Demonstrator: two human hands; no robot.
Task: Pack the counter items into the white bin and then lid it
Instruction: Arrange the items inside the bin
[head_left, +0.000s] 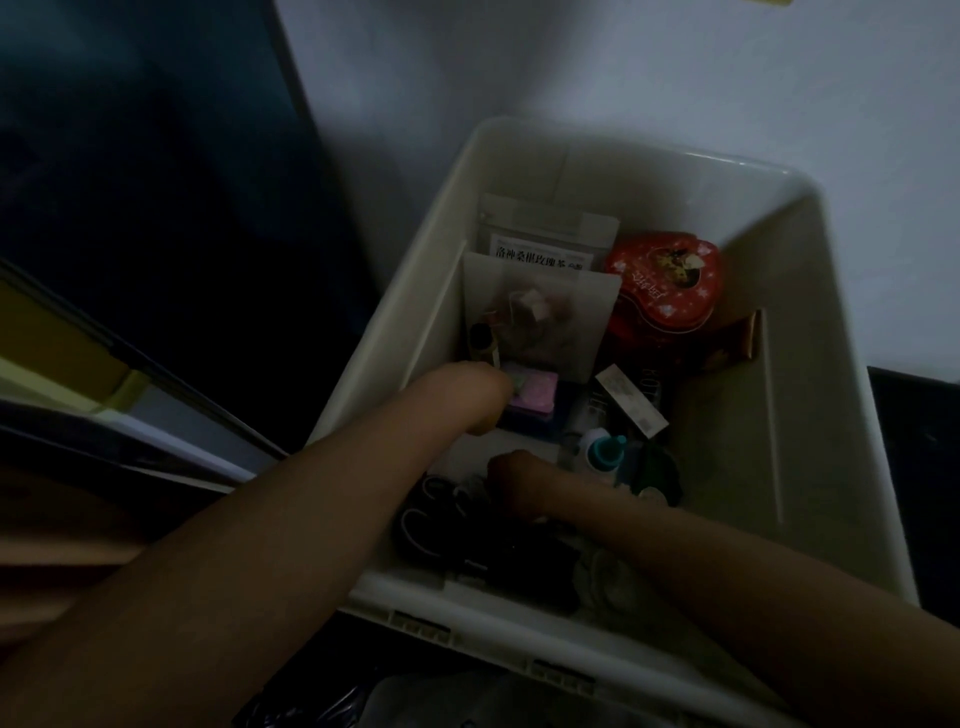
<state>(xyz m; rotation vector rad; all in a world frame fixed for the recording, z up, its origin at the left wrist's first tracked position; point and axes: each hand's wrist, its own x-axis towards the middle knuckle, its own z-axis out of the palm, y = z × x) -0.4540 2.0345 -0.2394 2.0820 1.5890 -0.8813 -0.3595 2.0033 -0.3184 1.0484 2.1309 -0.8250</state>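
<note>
Dim home corner: household bin (831, 322) against plain wall (571, 67).

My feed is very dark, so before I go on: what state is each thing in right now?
white bin: open, no lid on, partly filled.
red heart tin: in the bin, lid shut, tilted against the far side.
tea pouch: upright at the far wall.
pink box: lying flat in the bin.
small bottle: capped.
left hand: inside the bin, grip hidden.
right hand: inside the bin, grip hidden.

Pale wall (623, 67), dark panel (130, 182) beside it.
</note>
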